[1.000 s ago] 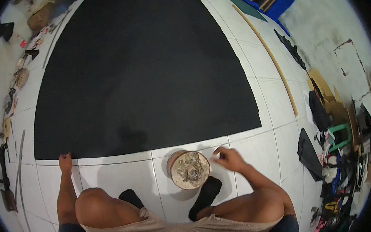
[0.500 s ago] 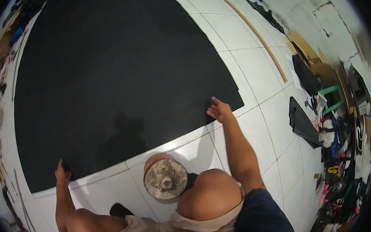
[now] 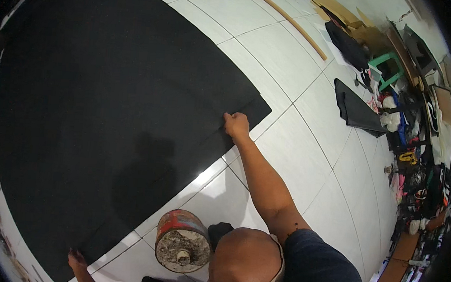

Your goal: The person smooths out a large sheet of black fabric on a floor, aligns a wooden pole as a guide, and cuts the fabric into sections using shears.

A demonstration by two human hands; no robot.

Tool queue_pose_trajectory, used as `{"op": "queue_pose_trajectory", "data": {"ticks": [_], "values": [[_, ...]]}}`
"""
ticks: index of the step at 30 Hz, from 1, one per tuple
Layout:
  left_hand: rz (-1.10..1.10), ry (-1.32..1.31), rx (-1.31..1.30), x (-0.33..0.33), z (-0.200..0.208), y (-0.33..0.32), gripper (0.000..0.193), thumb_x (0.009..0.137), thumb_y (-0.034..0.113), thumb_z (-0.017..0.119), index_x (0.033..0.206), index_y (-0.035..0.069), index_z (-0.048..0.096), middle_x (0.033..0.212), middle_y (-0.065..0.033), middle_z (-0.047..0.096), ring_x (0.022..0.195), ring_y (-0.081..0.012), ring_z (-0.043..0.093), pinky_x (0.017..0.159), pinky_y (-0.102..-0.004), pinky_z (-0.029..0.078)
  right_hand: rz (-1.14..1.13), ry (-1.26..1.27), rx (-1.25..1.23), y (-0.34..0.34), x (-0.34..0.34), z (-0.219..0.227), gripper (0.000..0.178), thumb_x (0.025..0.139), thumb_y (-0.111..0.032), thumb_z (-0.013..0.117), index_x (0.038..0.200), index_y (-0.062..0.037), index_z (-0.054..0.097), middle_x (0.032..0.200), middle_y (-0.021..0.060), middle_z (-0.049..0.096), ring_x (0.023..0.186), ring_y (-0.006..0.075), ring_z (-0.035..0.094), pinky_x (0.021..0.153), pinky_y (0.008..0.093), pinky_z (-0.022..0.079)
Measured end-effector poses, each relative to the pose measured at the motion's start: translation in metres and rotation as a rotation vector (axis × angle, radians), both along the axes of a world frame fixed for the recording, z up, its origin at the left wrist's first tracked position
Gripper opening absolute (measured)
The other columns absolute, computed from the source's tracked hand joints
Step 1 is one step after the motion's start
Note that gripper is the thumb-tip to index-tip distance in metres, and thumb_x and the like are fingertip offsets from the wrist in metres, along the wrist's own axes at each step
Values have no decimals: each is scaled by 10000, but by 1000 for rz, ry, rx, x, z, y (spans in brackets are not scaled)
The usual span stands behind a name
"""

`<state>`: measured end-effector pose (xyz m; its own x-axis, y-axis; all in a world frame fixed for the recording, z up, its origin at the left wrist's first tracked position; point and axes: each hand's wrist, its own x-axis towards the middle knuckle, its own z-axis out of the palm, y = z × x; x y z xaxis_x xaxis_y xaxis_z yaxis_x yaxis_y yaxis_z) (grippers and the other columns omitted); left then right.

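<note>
A large sheet of black fabric point(image 3: 110, 63) is spread over the floor, with faint creases running close to its near edge. My right hand point(image 3: 236, 125) is closed, pinching the sheet near its right corner. At the near left corner, my left hand point(image 3: 77, 261) has its fingers bent on the fabric edge; they show only in part and seem to grip it. A round weight point(image 3: 183, 242), like a tin filled with rough grey material with a knob on top, stands between the sheet and my bent knee.
White floor tiles point(image 3: 299, 141) surround the sheet. A long tan rod point(image 3: 298, 30) lies at the far right. Along the right wall are a folded black piece point(image 3: 356, 110), a green plastic stool point(image 3: 387, 69), cardboard point(image 3: 337, 9) and a heap of mixed items.
My right hand has gone from extended fingers to a closed pinch on the fabric. Creases now show in the sheet near both hands. The whole view has shifted and turned.
</note>
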<state>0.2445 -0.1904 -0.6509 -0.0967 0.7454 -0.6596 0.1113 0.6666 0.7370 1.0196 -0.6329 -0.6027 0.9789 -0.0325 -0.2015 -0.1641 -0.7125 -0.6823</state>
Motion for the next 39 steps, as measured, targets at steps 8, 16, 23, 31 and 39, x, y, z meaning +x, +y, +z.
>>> {"op": "queue_pose_trajectory", "data": {"ticks": [8, 16, 23, 31, 39], "values": [[-561, 859, 472, -46, 26, -63, 360, 929, 122, 589, 1253, -35, 578, 1109, -180, 660, 1011, -317, 628, 860, -412, 519, 2, 121, -82, -6, -48, 30, 343, 840, -364, 656, 794, -24, 661, 857, 209, 703, 878, 391, 680, 787, 455, 517], [20, -13, 78, -29, 20, -70, 140, 912, 202, 566, 922, 65, 595, 798, -39, 547, 710, -159, 523, 626, -292, 441, -138, 181, 96, -35, -43, -11, 327, 843, -337, 646, 761, -20, 641, 795, 200, 694, 813, 368, 682, 746, 441, 517], [-84, -7, 160, -40, 8, -74, 213, 882, 227, 558, 700, 176, 460, 620, 46, 408, 523, -110, 374, 495, -281, 298, -105, 59, 78, -40, -46, -20, 259, 841, -247, 650, 718, -26, 595, 597, 92, 619, 499, 194, 598, 503, 341, 480], [28, -88, 132, -18, 19, -85, 186, 932, 213, 542, 766, 151, 486, 742, 41, 466, 632, -102, 415, 557, -258, 328, -95, 82, 83, -39, -48, -15, 268, 853, -246, 652, 721, -16, 615, 598, 96, 632, 506, 199, 609, 517, 341, 488], [120, -66, 75, -39, 9, -72, 172, 986, 188, 483, 847, 118, 556, 862, 2, 528, 741, -100, 453, 615, -244, 379, -57, 184, 178, -44, -36, -22, 344, 855, -319, 668, 743, 4, 626, 645, 138, 649, 570, 234, 649, 571, 365, 516]]}}
